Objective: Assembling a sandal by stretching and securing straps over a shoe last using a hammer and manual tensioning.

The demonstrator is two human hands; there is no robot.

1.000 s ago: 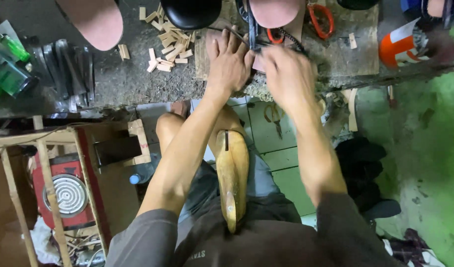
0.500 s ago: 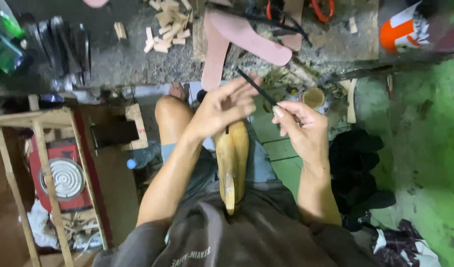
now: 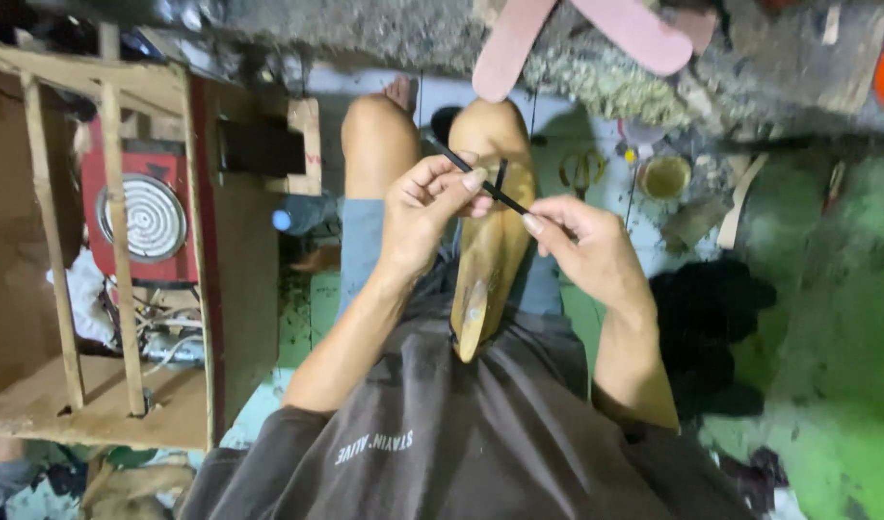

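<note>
Both hands (image 3: 500, 217) pinch the thin black strip (image 3: 480, 183) between them.

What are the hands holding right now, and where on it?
A thin black strip: the left hand pinches it near its upper end, the right hand pinches its lower end. It is stretched between them over the wooden shoe last in the lap.

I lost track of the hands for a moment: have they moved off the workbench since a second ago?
Yes. Both hands, left and right, came back from the workbench to above the wooden last.
</note>
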